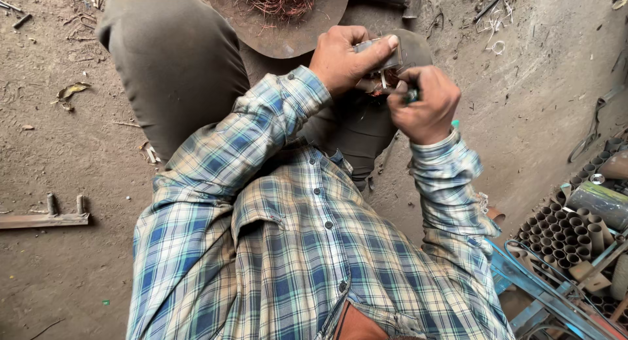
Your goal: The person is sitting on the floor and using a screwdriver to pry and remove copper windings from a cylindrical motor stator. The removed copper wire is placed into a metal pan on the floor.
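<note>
1. Head view: my left hand is clamped on a small metal part, thumb pressed along its top edge, fingers curled under it. It sits just above my knee, in front of my chest, below the rim of the rusty pan.

2. My right hand is fisted tight around a green-handled tool, fingers together. Its tip is hidden where it meets the part, so I cannot tell what kind of tool it is. The two hands are touching, or nearly so.

3. The part looks like hard steel with copper wire showing beneath it. I judge it stiff and fairly heavy for its size, not fragile, though its edges may be sharp. The flat outer faces are the place to hold it, which is where my thumb and fingers sit now. The wire itself would be soft and springy (thin strands bend and snag easily).

4. Around me: a tangle of reddish wire lies in the pan. Bundled tubes are stacked at my right, and a metal bar lies on the dirt floor at my left.
</note>
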